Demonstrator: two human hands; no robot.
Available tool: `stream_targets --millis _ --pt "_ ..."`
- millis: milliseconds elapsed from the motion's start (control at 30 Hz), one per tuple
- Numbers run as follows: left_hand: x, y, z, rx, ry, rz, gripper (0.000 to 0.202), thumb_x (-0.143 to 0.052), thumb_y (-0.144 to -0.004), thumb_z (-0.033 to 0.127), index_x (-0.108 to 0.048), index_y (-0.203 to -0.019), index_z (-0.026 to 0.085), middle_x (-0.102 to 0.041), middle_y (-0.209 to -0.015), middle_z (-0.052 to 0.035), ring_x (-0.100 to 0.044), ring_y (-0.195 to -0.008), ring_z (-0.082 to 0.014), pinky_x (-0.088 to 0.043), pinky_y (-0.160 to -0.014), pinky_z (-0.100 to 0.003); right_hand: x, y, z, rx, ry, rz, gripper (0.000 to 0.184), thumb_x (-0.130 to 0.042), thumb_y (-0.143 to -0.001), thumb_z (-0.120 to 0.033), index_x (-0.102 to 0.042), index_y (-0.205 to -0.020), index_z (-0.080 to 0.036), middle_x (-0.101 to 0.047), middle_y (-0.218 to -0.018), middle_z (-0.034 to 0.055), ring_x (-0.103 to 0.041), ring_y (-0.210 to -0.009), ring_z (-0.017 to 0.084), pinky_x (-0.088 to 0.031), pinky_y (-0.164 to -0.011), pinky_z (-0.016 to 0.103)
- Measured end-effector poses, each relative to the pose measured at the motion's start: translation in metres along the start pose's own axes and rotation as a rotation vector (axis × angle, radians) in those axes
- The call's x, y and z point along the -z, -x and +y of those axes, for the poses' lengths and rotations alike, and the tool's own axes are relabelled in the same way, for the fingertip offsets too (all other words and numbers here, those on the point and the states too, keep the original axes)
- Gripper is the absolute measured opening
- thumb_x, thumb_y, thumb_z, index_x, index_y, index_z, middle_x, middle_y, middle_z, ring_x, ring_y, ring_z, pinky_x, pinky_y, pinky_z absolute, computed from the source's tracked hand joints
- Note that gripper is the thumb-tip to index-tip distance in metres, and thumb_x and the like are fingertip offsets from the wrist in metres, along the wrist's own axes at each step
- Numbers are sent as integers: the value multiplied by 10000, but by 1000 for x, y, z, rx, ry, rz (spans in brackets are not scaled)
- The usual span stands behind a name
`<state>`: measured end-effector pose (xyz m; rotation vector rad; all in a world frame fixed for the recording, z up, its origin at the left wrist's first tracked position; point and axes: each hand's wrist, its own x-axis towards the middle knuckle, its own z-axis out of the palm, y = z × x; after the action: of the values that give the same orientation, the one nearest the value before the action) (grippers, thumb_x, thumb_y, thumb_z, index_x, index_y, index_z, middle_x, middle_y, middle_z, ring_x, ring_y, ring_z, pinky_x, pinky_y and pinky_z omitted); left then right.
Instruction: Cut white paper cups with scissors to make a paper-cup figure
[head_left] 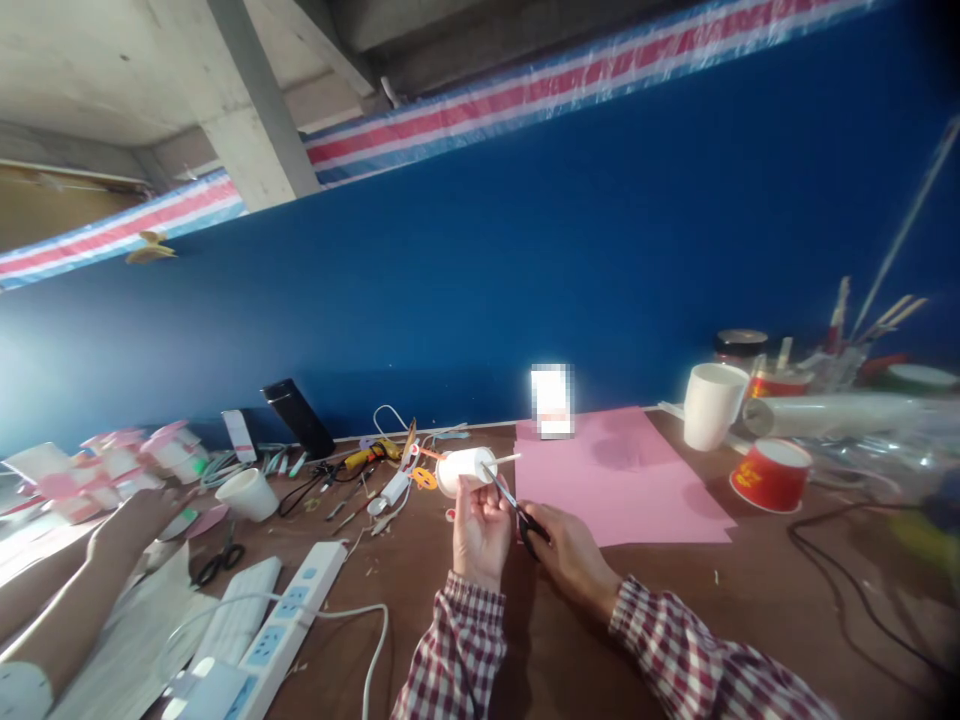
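Tilted on its side, a white paper cup [457,470] rests in my left hand [481,530], whose fingers curl around it from below. A thin pale stick [510,458] pokes out of the cup's right end. My right hand [574,555] grips black-handled scissors [531,530], their blades pointing up and left at that end of the cup. Whether the blade tips touch the cup or the stick I cannot tell. An orange piece [425,479] shows just left of the cup; whether it is attached is unclear.
Pink sheets [645,480] lie beyond my right hand. A red paper bowl [772,475] and a white cup [712,405] stand at right. Power strips [292,610] with a white cable are at left, near another person's arm [97,570] and black scissors [217,564]. A blue partition [480,250] rises behind.
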<state>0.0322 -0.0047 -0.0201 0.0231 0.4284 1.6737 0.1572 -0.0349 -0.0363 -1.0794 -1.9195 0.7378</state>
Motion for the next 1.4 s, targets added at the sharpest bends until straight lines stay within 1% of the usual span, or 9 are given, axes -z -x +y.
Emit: stream_targets --millis 133,233,433,667,767,867,1067,1167,1400 --pt "-1 0 0 -4 -51 36 232 -415 -896 303 -590 -872 153 -627 -820 -49 -624 -758 -115 -537 -767 -290 0 1 -2 7 -15 3 190 -409 -807 -151 -574 -877 -215 -620 -813 21 -566 -792 171 -409 -682 247" --pt "-1 1 0 -7 -64 40 230 -415 -896 296 -592 -868 153 -634 -824 -53 -627 -762 -118 -538 -768 -290 -1 1 -3 9 -10 7 158 -420 -799 -155 -563 -834 -213 -612 -770 9 -563 -761 163 -398 -663 239" --pt "0 2 0 -30 -54 -13 221 -421 -896 272 -605 -874 152 -649 -830 -50 -626 -739 -105 -529 -799 -300 -4 3 -3 -7 20 4 193 -438 -792 -181 -555 -943 -210 -629 -836 19 -559 -743 157 -385 -638 231" --pt "2 3 0 -1 -115 -49 248 -414 -897 283 -607 -864 132 -624 -712 -44 -637 -717 -121 -539 -725 -252 1 5 -3 -20 80 5 202 -445 -808 -231 -561 -973 -222 -631 -818 11 -553 -711 153 -378 -625 225" --pt "2 4 -2 -16 -123 -62 237 -407 -902 259 -606 -868 134 -635 -757 -48 -635 -717 -107 -539 -706 -223 3 5 -3 -15 98 -10 200 -449 -801 -236 -574 -957 -221 -630 -800 11 -548 -688 150 -376 -618 224" --pt "1 4 -2 -27 -98 -77 240 -395 -908 238 -605 -878 127 -645 -801 -55 -633 -717 -94 -541 -726 -219 3 5 -3 -16 92 -14 209 -443 -797 -235 -580 -954 -224 -633 -797 10 -554 -689 152 -381 -624 229" --pt "0 3 -1 -9 -57 -15 247 -382 -913 250 -597 -903 130 -655 -859 -62 -641 -786 -107 -543 -774 -243 3 4 -8 -4 24 -12 172 -419 -813 -208 -568 -899 -211 -624 -793 15 -553 -703 153 -391 -630 232" --pt "0 3 0 -12 -49 -21 243 -385 -911 254 -594 -908 128 -655 -869 -66 -641 -827 -119 -537 -796 -247 4 3 -10 18 -28 -12 156 -416 -816 -191 -558 -880 -206 -618 -808 16 -549 -725 151 -395 -639 230" --pt "-1 5 1 -4 -56 -15 248 -378 -913 252 -589 -919 122 -654 -881 -78 -641 -842 -132 -539 -784 -251 -2 3 -4 16 -113 7 216 -421 -796 -140 -568 -939 -208 -614 -806 8 -552 -735 146 -404 -665 229"
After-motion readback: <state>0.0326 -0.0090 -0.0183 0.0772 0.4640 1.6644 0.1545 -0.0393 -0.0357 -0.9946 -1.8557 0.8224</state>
